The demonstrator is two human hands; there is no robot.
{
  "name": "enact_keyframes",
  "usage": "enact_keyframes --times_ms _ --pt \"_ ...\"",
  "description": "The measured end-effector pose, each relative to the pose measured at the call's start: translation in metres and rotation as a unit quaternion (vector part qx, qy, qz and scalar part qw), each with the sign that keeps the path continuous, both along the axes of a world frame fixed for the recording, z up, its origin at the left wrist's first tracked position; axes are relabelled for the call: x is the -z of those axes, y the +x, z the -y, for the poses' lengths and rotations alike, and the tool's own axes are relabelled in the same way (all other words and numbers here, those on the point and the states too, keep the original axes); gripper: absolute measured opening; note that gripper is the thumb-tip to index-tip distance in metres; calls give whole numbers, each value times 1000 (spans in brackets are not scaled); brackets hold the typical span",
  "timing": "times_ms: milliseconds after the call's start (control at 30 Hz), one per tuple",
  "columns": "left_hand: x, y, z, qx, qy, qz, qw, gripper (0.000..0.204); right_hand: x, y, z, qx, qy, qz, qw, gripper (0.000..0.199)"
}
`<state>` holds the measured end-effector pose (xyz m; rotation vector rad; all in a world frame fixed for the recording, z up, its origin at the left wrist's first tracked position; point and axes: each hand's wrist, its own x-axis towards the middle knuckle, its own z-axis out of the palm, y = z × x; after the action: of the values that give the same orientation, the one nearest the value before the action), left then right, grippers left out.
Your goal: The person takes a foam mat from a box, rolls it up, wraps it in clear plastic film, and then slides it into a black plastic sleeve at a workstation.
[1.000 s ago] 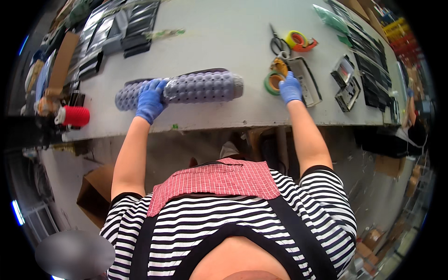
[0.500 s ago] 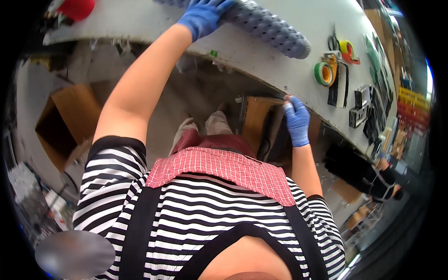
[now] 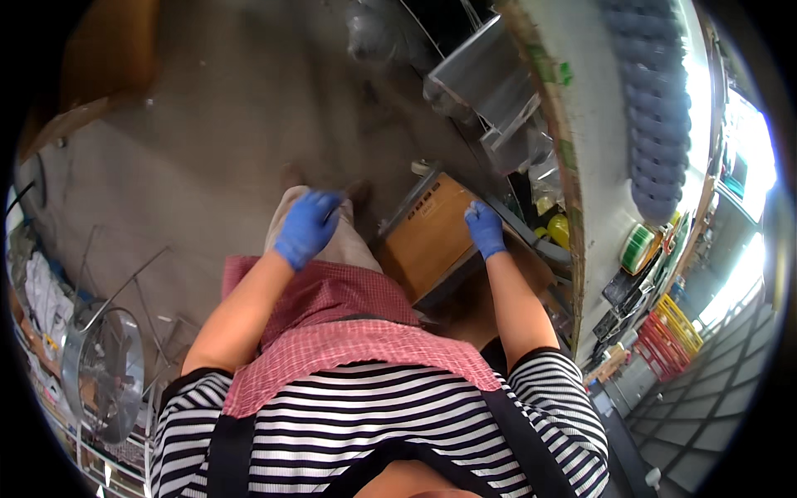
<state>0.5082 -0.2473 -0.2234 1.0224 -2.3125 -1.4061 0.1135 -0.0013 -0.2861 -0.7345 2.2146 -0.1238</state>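
My left hand (image 3: 309, 226), in a blue knit glove, hangs over my apron and trouser legs. Motion smears its fingers, and I cannot tell what is in them. My right hand (image 3: 485, 228), gloved alike, has its fingers curled in above the cardboard box (image 3: 427, 236) on my right. Whether it grips anything is hidden. The blue-grey bumpy roll (image 3: 657, 108) lies on the white worktable (image 3: 594, 124) at the right, away from both hands.
The worktable's worn edge (image 3: 558, 124) runs down the right side. Tape rolls (image 3: 638, 247) lie beyond it. Under the table are plastic-wrapped pieces (image 3: 486, 79). A round metal fan (image 3: 104, 373) stands at the lower left, and another cardboard box (image 3: 108, 50) at the far left.
My view and body have turned left, so the table now stands at my right. My left hand has come off the bumpy roll and down before me. The right is now over the box.
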Motion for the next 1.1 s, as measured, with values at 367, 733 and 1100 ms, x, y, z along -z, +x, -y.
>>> enact_keyframes --times_ms 367,733,1100 --pt "173 111 -144 2 219 231 948 26 176 -103 10 4 59 -210 976 50" --pt "195 106 -122 -28 231 223 947 25 206 -254 -44 -186 360 -346 846 44" --pt "188 69 -98 4 187 247 951 26 201 -340 -51 -66 385 -308 867 50"
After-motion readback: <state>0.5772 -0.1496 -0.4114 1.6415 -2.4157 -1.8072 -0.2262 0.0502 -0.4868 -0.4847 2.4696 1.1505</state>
